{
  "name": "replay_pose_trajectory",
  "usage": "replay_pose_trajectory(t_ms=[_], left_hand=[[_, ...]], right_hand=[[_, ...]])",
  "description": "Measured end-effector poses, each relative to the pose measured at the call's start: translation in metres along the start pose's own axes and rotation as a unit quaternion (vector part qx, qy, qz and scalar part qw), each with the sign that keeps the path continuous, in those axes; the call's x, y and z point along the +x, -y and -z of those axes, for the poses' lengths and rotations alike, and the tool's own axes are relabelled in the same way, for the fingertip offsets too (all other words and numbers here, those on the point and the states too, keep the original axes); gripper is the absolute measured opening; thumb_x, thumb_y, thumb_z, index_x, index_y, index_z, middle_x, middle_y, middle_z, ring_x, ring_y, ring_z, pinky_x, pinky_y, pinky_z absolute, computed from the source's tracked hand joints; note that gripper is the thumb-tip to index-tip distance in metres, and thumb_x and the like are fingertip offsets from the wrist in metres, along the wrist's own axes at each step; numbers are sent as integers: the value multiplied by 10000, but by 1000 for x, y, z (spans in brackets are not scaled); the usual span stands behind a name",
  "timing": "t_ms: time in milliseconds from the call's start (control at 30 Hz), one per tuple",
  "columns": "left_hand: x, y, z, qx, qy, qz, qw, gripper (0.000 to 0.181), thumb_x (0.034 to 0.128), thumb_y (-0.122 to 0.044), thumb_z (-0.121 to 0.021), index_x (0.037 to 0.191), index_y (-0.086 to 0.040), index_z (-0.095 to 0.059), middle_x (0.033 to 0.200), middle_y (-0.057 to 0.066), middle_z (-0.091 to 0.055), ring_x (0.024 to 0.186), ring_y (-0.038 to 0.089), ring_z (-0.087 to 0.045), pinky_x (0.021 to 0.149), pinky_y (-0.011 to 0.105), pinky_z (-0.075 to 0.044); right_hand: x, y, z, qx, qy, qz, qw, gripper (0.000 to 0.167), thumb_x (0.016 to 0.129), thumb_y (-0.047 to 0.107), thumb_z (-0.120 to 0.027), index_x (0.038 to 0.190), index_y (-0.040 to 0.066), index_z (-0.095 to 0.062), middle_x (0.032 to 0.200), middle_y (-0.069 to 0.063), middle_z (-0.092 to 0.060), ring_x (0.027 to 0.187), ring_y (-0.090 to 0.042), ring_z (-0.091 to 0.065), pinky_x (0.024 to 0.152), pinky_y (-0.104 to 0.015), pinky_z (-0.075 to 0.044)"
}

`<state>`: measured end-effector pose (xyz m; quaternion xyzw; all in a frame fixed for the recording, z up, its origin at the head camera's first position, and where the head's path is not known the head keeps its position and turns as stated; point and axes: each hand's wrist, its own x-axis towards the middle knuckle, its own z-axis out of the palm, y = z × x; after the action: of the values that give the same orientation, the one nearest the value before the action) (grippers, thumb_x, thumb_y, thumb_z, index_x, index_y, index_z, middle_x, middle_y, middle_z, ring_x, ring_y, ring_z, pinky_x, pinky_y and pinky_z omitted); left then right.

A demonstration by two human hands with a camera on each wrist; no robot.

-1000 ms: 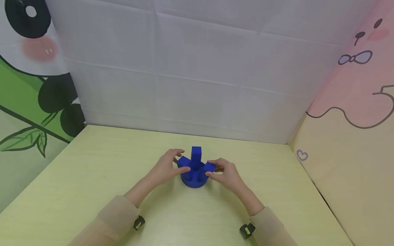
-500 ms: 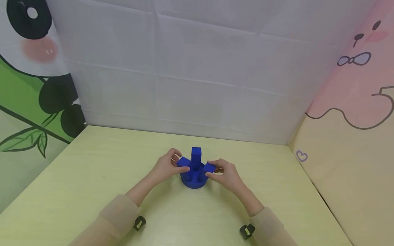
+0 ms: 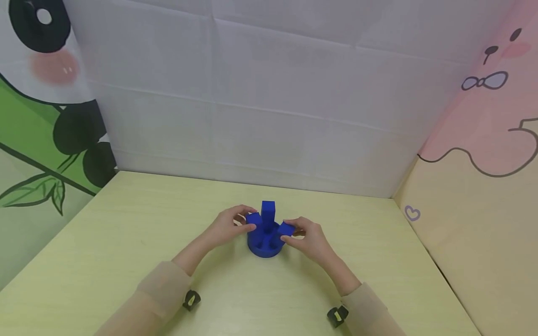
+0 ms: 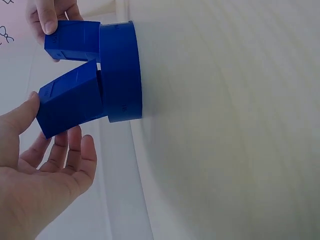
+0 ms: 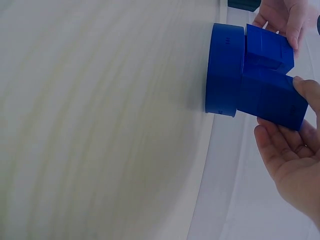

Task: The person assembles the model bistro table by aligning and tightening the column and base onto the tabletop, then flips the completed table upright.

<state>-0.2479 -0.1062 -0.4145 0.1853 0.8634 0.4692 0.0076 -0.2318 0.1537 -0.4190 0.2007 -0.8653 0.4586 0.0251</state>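
A round blue base (image 3: 265, 252) with openings in its top sits on the table, and several blue blocks stand up from it. My left hand (image 3: 224, 227) pinches the left block (image 3: 253, 219) between thumb and fingers. That block (image 4: 70, 100) leans in the left wrist view, its lower end at the base (image 4: 120, 75). On the other side, my right hand (image 3: 310, 238) holds the right block (image 3: 286, 228) near its top; its lower end meets the base (image 5: 225, 70) in the right wrist view. A taller-looking block (image 3: 268, 212) rises at the back, touched by neither hand.
The light wooden table (image 3: 260, 298) spreads around the base. Behind it hangs a white cloth wall (image 3: 269, 116). Printed panels stand at the left (image 3: 25, 140) and right (image 3: 483, 210). Dark wrist devices (image 3: 337, 316) show by both sleeves.
My left hand has shifted slightly right, its fingers coming in against the left block. That block's top has moved right, toward the back block. My right hand stays put.
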Motion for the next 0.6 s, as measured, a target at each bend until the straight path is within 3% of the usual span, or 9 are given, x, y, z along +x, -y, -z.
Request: replay_pose_trajectory(t_ms=[167, 400, 600], left_hand=[[4, 3, 1, -204, 89, -98, 9997, 411, 866, -193, -692, 1224, -38, -565, 1153, 120, -623, 996, 258, -618, 828, 372, -533], [7, 3, 0, -227, 388, -205, 9988, 340, 922, -146, -613, 1248, -63, -566, 1193, 117, -614, 1063, 277, -596, 861, 382, -524], [7, 2, -1, -256, 225, -58, 9994, 466, 904, -232, -646, 1310, -48, -511, 1233, 135, -588, 1091, 291, -582, 872, 408, -514]], right_hand=[[-1, 1, 0, 41, -7, 50, 10000, 402, 795, 183, -766, 1165, 68, -658, 981, -56, -660, 860, -185, -656, 814, -396, -545], [-1, 1, 1, 83, -3, 46, 10000, 406, 793, 183, -768, 1167, 70, -657, 985, -55, -660, 862, -186, -656, 815, -387, -546], [-1, 1, 0, 48, 2, 61, 10000, 405, 795, 189, -766, 1168, 76, -658, 979, -50, -654, 860, -180, -651, 814, -385, -546]])
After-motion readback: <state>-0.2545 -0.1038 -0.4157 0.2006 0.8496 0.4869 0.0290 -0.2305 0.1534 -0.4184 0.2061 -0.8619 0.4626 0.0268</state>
